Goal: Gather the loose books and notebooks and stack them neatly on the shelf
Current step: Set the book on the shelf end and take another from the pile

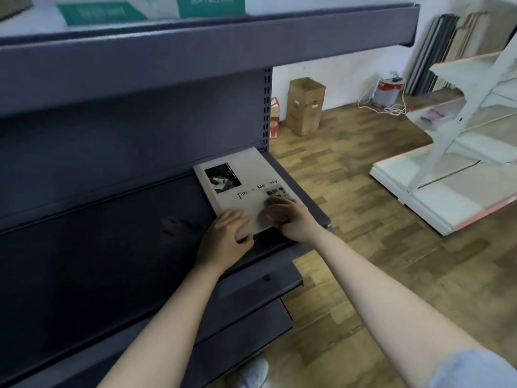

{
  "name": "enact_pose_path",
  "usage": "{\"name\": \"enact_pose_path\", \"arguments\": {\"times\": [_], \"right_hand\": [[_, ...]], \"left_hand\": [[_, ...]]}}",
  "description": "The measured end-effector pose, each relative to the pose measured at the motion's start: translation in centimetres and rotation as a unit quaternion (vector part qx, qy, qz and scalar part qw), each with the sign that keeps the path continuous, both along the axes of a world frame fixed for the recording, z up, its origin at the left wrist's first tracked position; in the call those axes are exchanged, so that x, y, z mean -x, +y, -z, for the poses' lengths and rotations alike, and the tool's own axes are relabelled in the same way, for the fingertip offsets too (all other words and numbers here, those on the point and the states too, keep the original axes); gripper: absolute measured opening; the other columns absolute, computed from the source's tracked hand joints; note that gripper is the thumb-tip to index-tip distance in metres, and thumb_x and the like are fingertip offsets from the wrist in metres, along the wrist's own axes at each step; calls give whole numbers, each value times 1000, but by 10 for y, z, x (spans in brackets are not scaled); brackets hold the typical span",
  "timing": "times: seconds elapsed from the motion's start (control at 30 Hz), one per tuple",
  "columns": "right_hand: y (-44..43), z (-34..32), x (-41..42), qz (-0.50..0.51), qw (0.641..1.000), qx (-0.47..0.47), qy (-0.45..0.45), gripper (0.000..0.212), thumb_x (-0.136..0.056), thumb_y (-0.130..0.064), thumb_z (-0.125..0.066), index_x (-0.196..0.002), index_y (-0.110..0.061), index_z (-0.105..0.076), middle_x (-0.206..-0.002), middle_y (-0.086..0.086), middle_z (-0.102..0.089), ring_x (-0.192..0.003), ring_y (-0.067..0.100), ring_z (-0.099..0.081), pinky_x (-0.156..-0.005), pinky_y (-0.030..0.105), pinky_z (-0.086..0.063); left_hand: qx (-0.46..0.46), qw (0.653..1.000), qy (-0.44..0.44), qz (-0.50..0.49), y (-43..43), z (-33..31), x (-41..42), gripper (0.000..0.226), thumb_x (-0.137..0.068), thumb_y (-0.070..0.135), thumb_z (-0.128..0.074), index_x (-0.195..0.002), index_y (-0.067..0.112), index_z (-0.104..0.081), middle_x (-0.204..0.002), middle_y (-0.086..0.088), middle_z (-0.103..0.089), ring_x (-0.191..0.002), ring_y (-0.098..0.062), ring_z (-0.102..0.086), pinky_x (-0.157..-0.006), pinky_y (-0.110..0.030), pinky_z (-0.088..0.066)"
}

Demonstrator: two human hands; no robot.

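- Left hand (226,233) grasps the book (243,177) at its near-left corner: fingers (237,217) over the cover, thumb at the near edge.
- Right hand (291,217) lies on the near-right corner; its fingers are blurred, cannot tell if grasping.
- Book lies flat, cover up, at the right end of the dark shelf (112,247).
- Wood floor beyond: 1 cardboard box (305,107), 1 red-white can (390,91).

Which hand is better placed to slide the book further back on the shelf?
Probably left: the left hand grips the book at its near corner, thumb at the edge. The right hand rests on the cover, too blurred to judge its hold.
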State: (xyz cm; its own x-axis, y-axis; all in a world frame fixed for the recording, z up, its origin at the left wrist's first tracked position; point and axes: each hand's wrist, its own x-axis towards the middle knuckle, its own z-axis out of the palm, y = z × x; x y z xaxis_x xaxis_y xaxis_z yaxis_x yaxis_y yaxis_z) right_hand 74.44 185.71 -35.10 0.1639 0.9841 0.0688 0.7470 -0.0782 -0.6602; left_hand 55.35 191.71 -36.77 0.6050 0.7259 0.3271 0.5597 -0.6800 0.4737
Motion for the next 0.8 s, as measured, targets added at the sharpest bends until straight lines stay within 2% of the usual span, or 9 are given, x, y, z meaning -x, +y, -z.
{"name": "enact_pose_path", "arguments": {"times": [0.1, 0.17, 0.23, 0.3, 0.33, 0.47, 0.63, 0.8], "right_hand": [[0, 1, 1, -9, 1000, -3, -14, 33, -87, -12, -59, -114, -30, -67, -142, -5, -45, -136, 17, -33, -110, 38, -30], [2, -3, 5, -15, 1000, -4, -19, 33, -86, -10, -57, -114, -26, -67, -141, -2, -46, -135, 19, -34, -110, 31, -26], [6, -11, 13, -16, 999, 24, -33, 35, -86, -16, -56, -120, -26, -63, -142, -2, -44, -137, 18, -30, -110, 28, -21], [14, -15, 26, -16, 997, 45, -68, 44, -88, -27, -56, -131, -29, -51, -150, -3, -32, -142, 19, -19, -115, 39, -15], [18, -18, 36, -23, 995, 51, -85, 49, -89, -30, -55, -137, -29, -44, -154, -4, -26, -144, 19, -13, -116, 45, -12], [40, -35, 91, -74, 989, 50, -119, 56, -92, -34, -53, -143, -26, -34, -156, -6, -18, -146, 16, -2, -116, 51, -3], [74, -52, 182, -150, 981, 13, -118, 54, -90, -41, -52, -141, -26, -38, -153, -1, -25, -144, 22, -10, -115, 49, -15], [92, -62, 294, -223, 971, 3, -85, 54, -89, -41, -52, -140, -30, -39, -153, 1, -24, -143, 26, -13, -114, 51, -18]], "left_hand": [[2, 1000, 9, 7, 1, 1, 0, 41, -79, 20, -72, -119, 10, -66, -131, -8, -58, -130, -22, -46, -107, -28, -30], [19, 999, 29, 25, -1, -5, 2, 44, -86, 25, -65, -128, 11, -58, -140, -6, -50, -136, -19, -37, -110, -24, -21], [20, 991, 115, 63, 2, -13, 9, 51, -95, 36, -50, -141, 16, -42, -151, -3, -34, -143, -16, -22, -114, -23, -11], [8, 971, 229, 70, 8, -29, 22, 56, -99, 45, -36, -148, 21, -26, -157, -1, -20, -145, -16, -11, -117, -30, -3], [22, 965, 257, 54, 12, -38, 31, 57, -99, 48, -32, -149, 23, -22, -158, -1, -15, -146, -17, -8, -117, -33, -2], [61, 965, 252, -46, 25, -64, 94, 57, -99, 50, -29, -150, 25, -22, -158, -2, -15, -145, -21, -12, -117, -37, -7], [105, 956, 245, -123, 14, -69, 201, 55, -99, 49, -29, -148, 25, -27, -157, 1, -17, -144, -20, -16, -116, -35, -12], [109, 955, 218, -170, -8, -84, 302, 50, -99, 49, -32, -145, 30, -31, -155, 7, -22, -141, -19, -21, -114, -31, -19]]}}
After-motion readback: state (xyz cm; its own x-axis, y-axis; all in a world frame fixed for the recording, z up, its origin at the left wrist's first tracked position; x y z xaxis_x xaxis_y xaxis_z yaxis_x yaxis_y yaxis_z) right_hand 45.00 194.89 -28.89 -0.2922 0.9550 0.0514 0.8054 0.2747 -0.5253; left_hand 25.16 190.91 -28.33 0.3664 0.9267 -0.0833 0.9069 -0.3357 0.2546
